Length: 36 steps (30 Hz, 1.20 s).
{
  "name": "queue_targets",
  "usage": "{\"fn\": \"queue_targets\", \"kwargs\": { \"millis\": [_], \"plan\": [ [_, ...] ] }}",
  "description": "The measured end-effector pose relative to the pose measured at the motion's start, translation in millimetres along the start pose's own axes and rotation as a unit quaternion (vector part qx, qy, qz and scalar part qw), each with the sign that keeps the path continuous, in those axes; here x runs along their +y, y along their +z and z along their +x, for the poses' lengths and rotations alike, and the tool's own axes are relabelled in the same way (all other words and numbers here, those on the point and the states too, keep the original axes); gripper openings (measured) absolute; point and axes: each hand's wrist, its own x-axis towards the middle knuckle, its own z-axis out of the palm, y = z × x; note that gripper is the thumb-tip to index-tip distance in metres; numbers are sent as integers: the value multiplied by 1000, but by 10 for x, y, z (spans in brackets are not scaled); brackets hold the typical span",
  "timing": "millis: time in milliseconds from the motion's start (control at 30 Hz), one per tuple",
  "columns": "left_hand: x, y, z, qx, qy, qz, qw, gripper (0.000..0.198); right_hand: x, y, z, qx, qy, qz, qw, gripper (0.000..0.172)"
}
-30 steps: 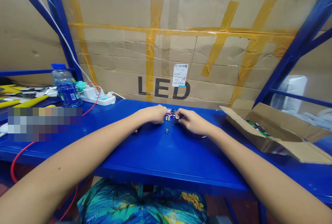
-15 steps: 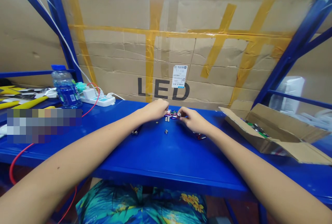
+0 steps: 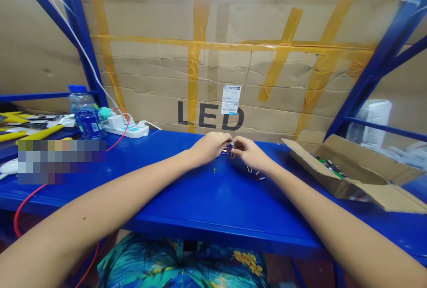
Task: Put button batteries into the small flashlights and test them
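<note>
My left hand is closed, its fingertips meeting those of my right hand over the blue tabletop. A small silvery piece sits in the pinch of my right hand; its exact kind is too small to make out. Left fingertips touch or nearly touch that piece, and whatever they hold is hidden. Just behind and below the fingers lie small red and purple shiny items, partly covered. One small round metal part rests on the table in front. Beside my right wrist are red and silver clip-like pieces.
An open cardboard box with green and dark items stands at the right. On the left are a blue-capped bottle, a white power strip and a red cable. A large cardboard panel closes the back.
My left hand has moved right to meet my right hand, now covering several small metal parts seen between them before. The right hand has stayed almost in place with its silvery piece.
</note>
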Motion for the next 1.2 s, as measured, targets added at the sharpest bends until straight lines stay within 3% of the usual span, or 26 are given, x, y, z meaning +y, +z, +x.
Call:
{"fn": "queue_targets", "kwargs": {
  "millis": [333,500,600,733,800,900,1200],
  "plan": [
    [-2,53,-8,34,22,-18,999,17,-14,-21,28,26,27,62,997,11],
    [-20,-146,45,19,-39,-1,999,22,26,-53,48,55,14,41,998,14],
    [-101,-316,52,-104,-103,63,987,19,53,-64,42,52,-5,-5,999,13],
    [-206,-420,11,-321,-164,75,930,16,22,-48,10,34,-17,-55,998,11],
    [-215,-419,-6,-383,-170,61,906,20,-15,-29,-6,23,-21,-77,997,10],
    [-168,-405,-5,-416,-164,74,891,21,-54,-1,-22,7,-29,-96,995,9],
    [-63,-415,9,-440,-188,97,873,16,-41,30,-37,-8,-37,-91,995,9]
  ]
}}
